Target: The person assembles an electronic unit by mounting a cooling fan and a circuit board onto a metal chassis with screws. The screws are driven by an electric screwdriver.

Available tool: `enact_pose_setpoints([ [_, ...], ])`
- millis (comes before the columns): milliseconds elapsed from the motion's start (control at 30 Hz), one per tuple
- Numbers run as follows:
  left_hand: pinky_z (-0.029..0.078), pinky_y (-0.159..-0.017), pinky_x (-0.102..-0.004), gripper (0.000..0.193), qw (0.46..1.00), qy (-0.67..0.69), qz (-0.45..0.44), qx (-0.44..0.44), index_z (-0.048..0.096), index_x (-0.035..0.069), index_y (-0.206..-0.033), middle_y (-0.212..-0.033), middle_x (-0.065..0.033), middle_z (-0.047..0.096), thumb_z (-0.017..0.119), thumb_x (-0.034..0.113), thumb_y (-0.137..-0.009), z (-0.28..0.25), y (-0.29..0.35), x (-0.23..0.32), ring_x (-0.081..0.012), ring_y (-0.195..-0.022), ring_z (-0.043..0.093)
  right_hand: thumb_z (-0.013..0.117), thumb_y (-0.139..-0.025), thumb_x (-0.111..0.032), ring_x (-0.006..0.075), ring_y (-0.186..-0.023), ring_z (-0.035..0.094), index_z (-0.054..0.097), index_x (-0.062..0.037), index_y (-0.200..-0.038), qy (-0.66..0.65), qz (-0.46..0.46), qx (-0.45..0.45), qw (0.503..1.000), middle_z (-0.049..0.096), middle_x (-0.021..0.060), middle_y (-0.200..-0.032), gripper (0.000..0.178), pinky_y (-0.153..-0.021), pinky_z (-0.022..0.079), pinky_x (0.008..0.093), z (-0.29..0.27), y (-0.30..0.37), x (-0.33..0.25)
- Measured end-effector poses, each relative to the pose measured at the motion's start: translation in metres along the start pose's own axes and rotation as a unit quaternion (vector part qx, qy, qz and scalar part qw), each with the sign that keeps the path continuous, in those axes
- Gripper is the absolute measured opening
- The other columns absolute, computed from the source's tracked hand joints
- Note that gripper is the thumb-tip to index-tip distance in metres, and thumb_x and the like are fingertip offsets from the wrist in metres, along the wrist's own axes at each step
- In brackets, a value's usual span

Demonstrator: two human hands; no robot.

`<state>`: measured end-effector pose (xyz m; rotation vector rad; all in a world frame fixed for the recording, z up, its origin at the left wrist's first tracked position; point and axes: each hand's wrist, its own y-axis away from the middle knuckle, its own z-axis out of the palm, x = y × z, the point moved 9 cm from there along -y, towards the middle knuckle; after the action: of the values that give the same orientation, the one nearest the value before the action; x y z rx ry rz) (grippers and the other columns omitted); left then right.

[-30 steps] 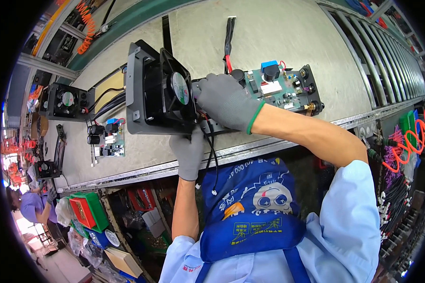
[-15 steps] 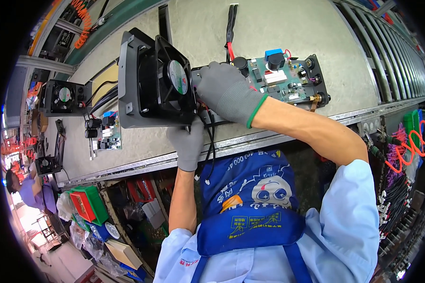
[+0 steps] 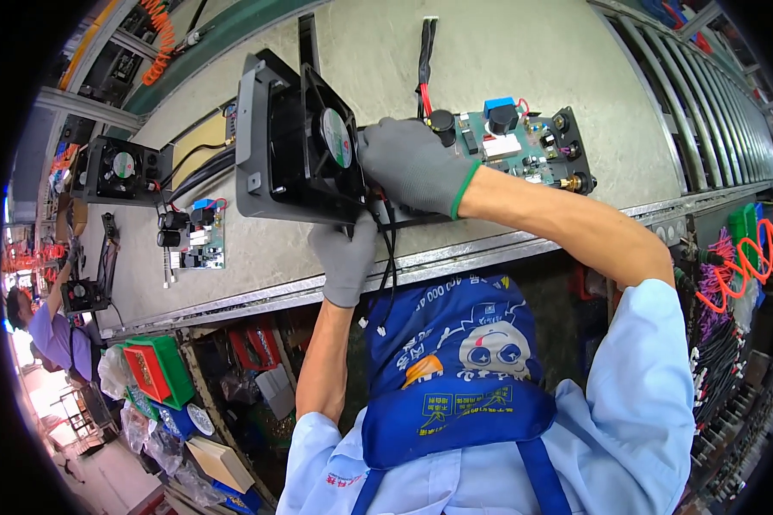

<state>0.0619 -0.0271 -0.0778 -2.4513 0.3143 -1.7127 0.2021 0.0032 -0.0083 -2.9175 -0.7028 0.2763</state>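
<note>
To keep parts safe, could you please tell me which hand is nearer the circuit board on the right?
The right hand: it is just left of the circuit board, beside the fan. The left hand is farther off, at the fan's lower edge.

Orange coiled hose (image 3: 158, 36) upper left, red tray (image 3: 161, 375) beside green bin (image 3: 179, 367), purple-shirted co-worker (image 3: 54, 337)

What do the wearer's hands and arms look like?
The left hand and right hand wear grey gloves. A green band edges the right one; none shows on the left. Short light-blue sleeves leave the forearms bare.
</note>
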Motion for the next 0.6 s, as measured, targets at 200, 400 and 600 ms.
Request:
enact_pose_setpoints([
  [200,0.048,-0.065,-0.03,0.017,0.999,0.04,-0.01,0.002,0.073,-0.003,-0.098,-0.076,-0.0044,0.07,0.068,0.007,-0.086,0.002,0.002,-0.005,-0.0099,-0.07,0.061,0.072,-0.087,-0.018,0.0361,-0.091,0.07,0.072,-0.0057,-0.105,-0.071,0.028,0.023,0.997,0.07,0.0159,-0.095,0.022,-0.079,0.058,0.0458,-0.015,0.006,0.012],
  [400,0.047,-0.063,-0.0307,0.009,0.998,0.05,-0.013,0.033,0.067,-0.001,-0.088,-0.07,-0.0052,0.066,0.069,0.007,-0.086,-0.014,0.006,-0.005,-0.012,-0.065,0.06,0.069,-0.087,-0.005,0.0273,-0.081,0.069,0.073,-0.002,-0.098,-0.329,-0.014,0.265,0.906,0.07,0.0135,-0.09,0.012,-0.074,0.054,0.0381,-0.203,0.117,-0.025],
  [600,0.048,-0.063,-0.0327,0.009,0.999,0.052,0.009,0.004,0.067,-0.001,-0.087,-0.071,-0.0053,0.066,0.069,0.008,-0.086,-0.001,0.003,-0.012,-0.0135,-0.065,0.061,0.067,-0.095,-0.012,0.0306,-0.065,0.061,0.067,0.0013,-0.087,-0.658,-0.46,-0.057,0.594,0.063,0.0099,-0.081,0.016,-0.057,0.05,0.0352,-0.28,0.192,-0.119],
])
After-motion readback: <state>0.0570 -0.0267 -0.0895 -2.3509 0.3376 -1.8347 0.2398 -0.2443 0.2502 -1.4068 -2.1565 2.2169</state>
